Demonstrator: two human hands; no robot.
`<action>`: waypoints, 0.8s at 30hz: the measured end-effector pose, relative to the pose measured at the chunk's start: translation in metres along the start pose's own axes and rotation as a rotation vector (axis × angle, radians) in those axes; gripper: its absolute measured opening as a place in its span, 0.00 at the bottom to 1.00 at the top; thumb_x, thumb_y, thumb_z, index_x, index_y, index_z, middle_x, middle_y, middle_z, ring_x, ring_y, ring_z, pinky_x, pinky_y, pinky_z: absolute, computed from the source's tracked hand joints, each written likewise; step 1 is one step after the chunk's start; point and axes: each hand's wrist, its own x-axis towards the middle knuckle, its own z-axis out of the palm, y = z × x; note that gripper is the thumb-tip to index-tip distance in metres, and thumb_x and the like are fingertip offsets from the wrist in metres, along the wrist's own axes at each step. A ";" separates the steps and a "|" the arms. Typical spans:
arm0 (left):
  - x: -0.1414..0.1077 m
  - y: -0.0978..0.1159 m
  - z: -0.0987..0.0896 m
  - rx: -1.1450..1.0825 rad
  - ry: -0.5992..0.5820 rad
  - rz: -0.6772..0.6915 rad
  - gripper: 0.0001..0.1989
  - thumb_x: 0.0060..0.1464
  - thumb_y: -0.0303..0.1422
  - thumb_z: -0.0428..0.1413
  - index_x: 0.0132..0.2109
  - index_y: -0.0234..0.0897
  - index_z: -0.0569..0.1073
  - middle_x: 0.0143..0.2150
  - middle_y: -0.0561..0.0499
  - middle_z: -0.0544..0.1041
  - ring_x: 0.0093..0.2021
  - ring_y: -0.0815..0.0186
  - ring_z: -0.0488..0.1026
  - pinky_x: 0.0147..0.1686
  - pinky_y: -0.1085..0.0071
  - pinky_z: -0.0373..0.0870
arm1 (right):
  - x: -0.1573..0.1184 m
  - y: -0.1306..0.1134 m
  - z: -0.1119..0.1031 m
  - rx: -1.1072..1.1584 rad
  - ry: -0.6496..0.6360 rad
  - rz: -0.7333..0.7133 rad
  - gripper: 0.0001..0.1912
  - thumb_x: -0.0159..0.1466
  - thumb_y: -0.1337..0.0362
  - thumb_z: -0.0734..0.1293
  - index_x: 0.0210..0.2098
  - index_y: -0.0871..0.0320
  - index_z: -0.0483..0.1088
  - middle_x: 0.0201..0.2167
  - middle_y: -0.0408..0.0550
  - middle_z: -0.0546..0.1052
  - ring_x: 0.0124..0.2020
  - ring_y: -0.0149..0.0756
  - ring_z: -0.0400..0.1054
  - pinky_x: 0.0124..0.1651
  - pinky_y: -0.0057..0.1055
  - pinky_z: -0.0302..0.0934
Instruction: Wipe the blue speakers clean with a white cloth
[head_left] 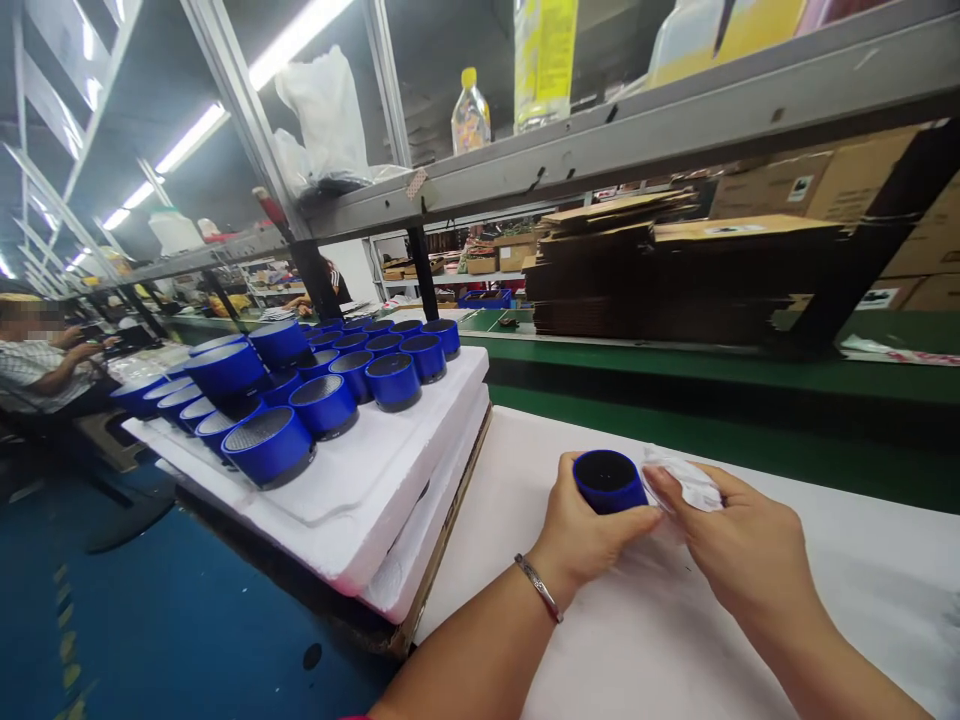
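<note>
Hands (589, 535) hold blue cylinder (609, 482), white wad (697, 484); foam edge (418, 470) well apart.

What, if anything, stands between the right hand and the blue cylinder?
A crumpled white cloth or tissue, held in the right hand, and, lower, the thumb of the left hand, which grips the blue cylinder. Nothing else visible is in the way.

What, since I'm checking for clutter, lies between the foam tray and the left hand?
In the head view, a thin brown edge beside the foam tray, then white tabletop up to the left hand; nothing else shows there.
</note>
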 end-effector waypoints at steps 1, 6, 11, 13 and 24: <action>0.000 0.000 0.000 -0.015 -0.025 0.001 0.32 0.37 0.31 0.74 0.47 0.36 0.66 0.39 0.54 0.75 0.39 0.68 0.72 0.41 0.70 0.69 | 0.000 0.000 -0.004 0.026 0.027 0.009 0.35 0.46 0.31 0.73 0.38 0.53 0.80 0.36 0.51 0.80 0.35 0.54 0.73 0.32 0.43 0.68; 0.001 -0.006 -0.002 0.025 -0.021 -0.009 0.35 0.34 0.32 0.76 0.49 0.36 0.68 0.43 0.52 0.77 0.42 0.66 0.72 0.43 0.69 0.69 | -0.014 -0.001 -0.005 0.122 -0.006 -0.277 0.24 0.55 0.39 0.75 0.37 0.52 0.78 0.35 0.48 0.79 0.34 0.47 0.72 0.34 0.38 0.69; 0.006 -0.012 -0.007 0.076 0.027 -0.048 0.35 0.31 0.29 0.76 0.48 0.36 0.70 0.43 0.52 0.78 0.40 0.66 0.73 0.40 0.71 0.70 | -0.024 -0.007 0.011 0.079 -0.039 -0.572 0.17 0.66 0.45 0.70 0.37 0.52 0.77 0.38 0.46 0.76 0.37 0.41 0.71 0.38 0.35 0.66; 0.007 -0.012 -0.007 0.070 0.048 -0.092 0.35 0.33 0.28 0.74 0.49 0.35 0.69 0.42 0.51 0.77 0.39 0.65 0.74 0.38 0.70 0.72 | -0.023 -0.010 0.015 0.075 -0.041 -0.433 0.22 0.62 0.39 0.71 0.35 0.52 0.77 0.38 0.47 0.77 0.36 0.43 0.71 0.37 0.36 0.66; -0.002 0.004 0.000 0.001 -0.058 -0.105 0.32 0.36 0.35 0.74 0.46 0.36 0.67 0.34 0.54 0.76 0.30 0.68 0.74 0.31 0.70 0.74 | 0.010 0.010 0.003 0.082 -0.031 -0.070 0.32 0.54 0.37 0.72 0.37 0.61 0.78 0.31 0.55 0.78 0.28 0.48 0.71 0.26 0.36 0.65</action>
